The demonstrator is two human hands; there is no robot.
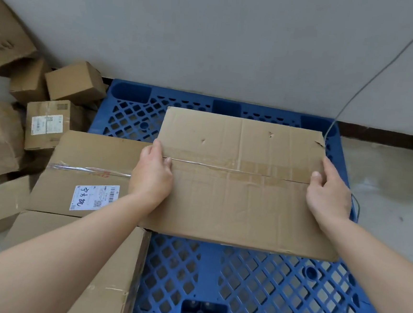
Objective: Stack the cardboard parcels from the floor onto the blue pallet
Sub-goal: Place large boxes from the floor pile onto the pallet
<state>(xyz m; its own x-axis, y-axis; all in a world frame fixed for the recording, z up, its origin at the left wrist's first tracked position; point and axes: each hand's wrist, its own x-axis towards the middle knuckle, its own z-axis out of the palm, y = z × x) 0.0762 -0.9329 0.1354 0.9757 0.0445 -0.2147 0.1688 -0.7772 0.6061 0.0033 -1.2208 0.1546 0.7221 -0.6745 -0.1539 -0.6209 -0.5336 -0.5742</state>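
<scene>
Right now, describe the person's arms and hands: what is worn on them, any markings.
The left hand and right hand are bare: no gloves and no rings that show. The left forearm and right forearm are bare too, with no sleeve, watch or band in view.

Storeroom: blue pallet [209, 269], piled parcels [76, 82] (shipping-labelled).

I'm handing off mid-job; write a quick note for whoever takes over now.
Hands: left hand and right hand each grip a side edge of the large flat parcel, held over the blue pallet; I cannot tell if it rests there.
Done: no other parcel plainly on the pallet.
Remaining: set this one down, then stack the pile of parcels on the floor at left.
</scene>
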